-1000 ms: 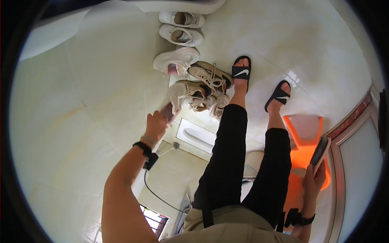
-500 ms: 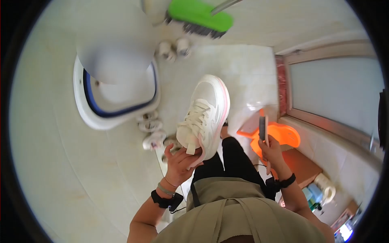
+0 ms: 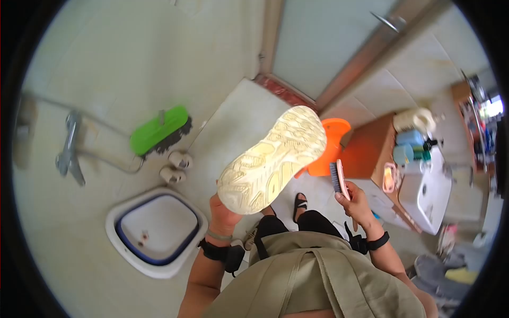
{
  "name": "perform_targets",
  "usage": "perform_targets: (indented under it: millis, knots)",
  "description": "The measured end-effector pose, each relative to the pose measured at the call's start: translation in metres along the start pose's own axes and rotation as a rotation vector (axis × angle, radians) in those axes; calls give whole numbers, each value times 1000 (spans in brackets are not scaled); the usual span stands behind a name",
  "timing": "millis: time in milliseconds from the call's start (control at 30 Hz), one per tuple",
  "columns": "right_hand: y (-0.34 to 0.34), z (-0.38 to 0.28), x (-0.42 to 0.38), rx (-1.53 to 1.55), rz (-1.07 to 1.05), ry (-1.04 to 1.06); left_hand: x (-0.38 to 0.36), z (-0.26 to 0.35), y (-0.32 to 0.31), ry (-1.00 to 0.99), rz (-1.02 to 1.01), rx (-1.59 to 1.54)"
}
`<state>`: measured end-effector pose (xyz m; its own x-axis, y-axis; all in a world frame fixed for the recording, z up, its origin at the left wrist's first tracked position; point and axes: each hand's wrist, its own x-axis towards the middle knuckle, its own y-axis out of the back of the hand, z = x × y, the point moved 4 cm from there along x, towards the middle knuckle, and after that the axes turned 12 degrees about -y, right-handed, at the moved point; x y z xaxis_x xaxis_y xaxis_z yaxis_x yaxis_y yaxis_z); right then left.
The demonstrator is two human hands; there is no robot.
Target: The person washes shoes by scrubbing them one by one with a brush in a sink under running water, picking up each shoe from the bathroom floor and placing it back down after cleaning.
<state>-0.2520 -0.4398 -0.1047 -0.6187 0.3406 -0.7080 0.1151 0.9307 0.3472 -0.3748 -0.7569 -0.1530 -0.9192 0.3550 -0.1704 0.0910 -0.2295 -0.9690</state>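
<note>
A pale sneaker (image 3: 273, 159) is held up in front of me, its yellowish patterned sole facing the camera. My left hand (image 3: 225, 214) grips it at the heel end; most of those fingers are hidden behind the shoe. To the right, my right hand (image 3: 356, 203) is closed around the handle of a pink scrub brush (image 3: 339, 179). The brush's dark bristles face left, toward the shoe, with a gap between the two.
A white and blue basin (image 3: 111, 222) is at lower left. A green broom head (image 3: 159, 131) and a pair of light shoes (image 3: 176, 167) lie above it. An orange dustpan (image 3: 333, 140) stands beside a brown cabinet (image 3: 371, 153); a sink (image 3: 437, 196) is at right.
The sneaker has turned over from showing its laced upper to showing its sole. The view has swung right, bringing the sink and door handle into sight. The brush stays in my right hand.
</note>
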Motion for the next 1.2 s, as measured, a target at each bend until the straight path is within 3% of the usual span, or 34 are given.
perform_targets:
  millis: [67,167,300,367,433,467,633,767,867,933,1200]
  knots:
    - [20,19,-17,97,59,28,7,-29,-17,137,-79,-134]
    - [57,44,-44,247,127,9,18,-82,-28,294,-123,-43]
    - [114,60,-88,758,308,183,16,-161,-50,443,-163,71]
    - [148,81,-106,1010,325,166,9,-206,-65,574,-203,13]
    - [176,115,-116,1067,277,221,-6,-249,-84,679,-263,-65]
    - [191,133,-123,1092,204,274,-13,-273,-90,695,-233,-89]
    - [276,202,-164,1315,262,360,-43,-391,-122,831,-70,16]
    - [326,251,-178,1372,350,375,-62,-461,-146,837,-122,121]
    - [358,276,-177,1436,400,328,-66,-496,-161,786,-296,303]
    - [375,286,-167,1460,388,298,-62,-512,-171,797,-443,388]
    - [436,299,-148,1507,561,338,-25,-591,-214,861,-640,417]
